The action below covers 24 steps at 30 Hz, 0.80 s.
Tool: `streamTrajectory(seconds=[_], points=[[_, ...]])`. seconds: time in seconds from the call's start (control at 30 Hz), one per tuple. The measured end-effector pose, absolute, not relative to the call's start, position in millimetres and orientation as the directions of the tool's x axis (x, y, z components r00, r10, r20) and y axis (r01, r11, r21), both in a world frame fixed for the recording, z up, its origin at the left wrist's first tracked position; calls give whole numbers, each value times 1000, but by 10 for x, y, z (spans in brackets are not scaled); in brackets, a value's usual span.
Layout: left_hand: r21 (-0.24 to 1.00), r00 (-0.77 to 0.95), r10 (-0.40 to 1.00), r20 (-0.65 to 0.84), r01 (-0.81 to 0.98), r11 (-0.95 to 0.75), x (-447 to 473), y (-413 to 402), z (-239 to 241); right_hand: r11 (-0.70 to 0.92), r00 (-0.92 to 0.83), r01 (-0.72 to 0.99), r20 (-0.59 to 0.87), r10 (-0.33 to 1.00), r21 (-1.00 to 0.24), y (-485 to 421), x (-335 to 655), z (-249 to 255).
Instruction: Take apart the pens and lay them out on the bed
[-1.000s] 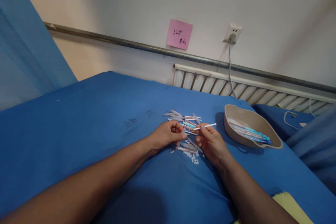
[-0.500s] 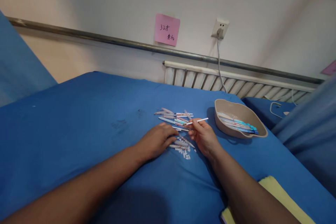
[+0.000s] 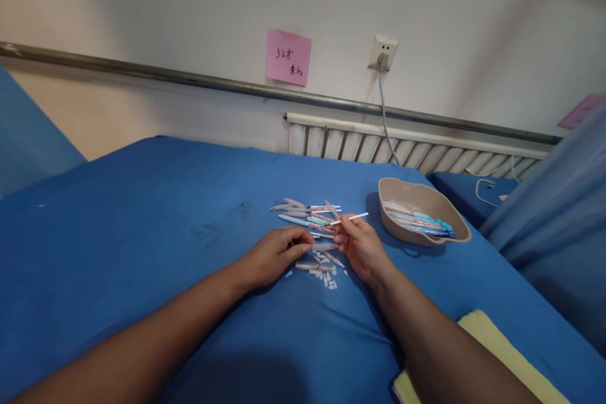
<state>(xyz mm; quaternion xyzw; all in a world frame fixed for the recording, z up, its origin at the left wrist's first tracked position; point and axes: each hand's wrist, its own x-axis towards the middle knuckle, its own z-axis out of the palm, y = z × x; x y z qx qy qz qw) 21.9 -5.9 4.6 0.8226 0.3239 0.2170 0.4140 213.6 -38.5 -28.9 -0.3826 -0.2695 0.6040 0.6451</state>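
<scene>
My right hand (image 3: 363, 247) pinches a thin white pen refill (image 3: 356, 218) between thumb and fingers, its tip pointing left. Between thumb and fingertips, my left hand (image 3: 272, 257) grips a pale translucent pen barrel (image 3: 324, 247), whose right end reaches the lower fingers of my right hand. Just beyond the hands lie several loose pens and pen parts, among them a light blue pen (image 3: 291, 219). Closer to me, another pen barrel (image 3: 312, 266) rests by a scatter of small white pieces (image 3: 329, 281).
On the blue cloth (image 3: 142, 221) to the right stands a beige basket (image 3: 426, 192) with several pens inside. A folded yellow cloth (image 3: 492, 347) lies under my right forearm. At the back are a white radiator (image 3: 336, 142) and a plugged-in cord (image 3: 386, 110).
My left hand has picked up a pen barrel from beside the white pieces and lifted it towards my right hand. The right hand still holds the refill. The view has shifted slightly.
</scene>
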Motion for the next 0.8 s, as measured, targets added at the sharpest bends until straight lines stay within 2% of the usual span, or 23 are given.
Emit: streamTrajectory(seconds=[0.17, 0.67, 0.73, 0.8], points=[[880, 669, 741, 68, 310, -360, 240, -69, 86, -19, 124, -585, -113, 986, -810, -377, 2138, -286], [738, 619, 743, 254, 373, -562, 228, -79, 111, -19, 132, -585, -118, 984, -811, -368, 2136, -283], [743, 594, 754, 278, 365, -561, 219, -68, 99, -16, 135, -587, -117, 984, -809, -369, 2130, -285], [802, 533, 801, 272, 336, -495, 215, -50, 85, -16, 141, -587, -122, 982, -809, -372, 2123, -286]])
